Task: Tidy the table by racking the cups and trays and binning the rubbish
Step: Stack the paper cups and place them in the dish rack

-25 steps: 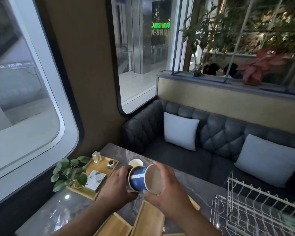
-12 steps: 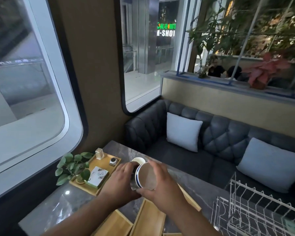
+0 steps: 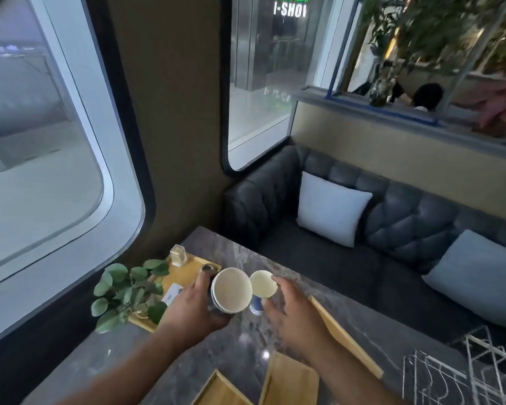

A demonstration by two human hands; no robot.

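One large cup (image 3: 231, 290) lies tilted in the left hand's (image 3: 187, 311) grip, and just right of it stands the upright small cup (image 3: 263, 285), nearest the right hand (image 3: 292, 314), whose hold I cannot tell.

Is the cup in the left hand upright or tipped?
Tipped: the left hand holds the cup with its mouth turned toward the camera, so its whole pale inside shows.

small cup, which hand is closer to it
Right. The right hand has its fingers at the small cup rim; the left hand sits further left, gripping the larger cup.
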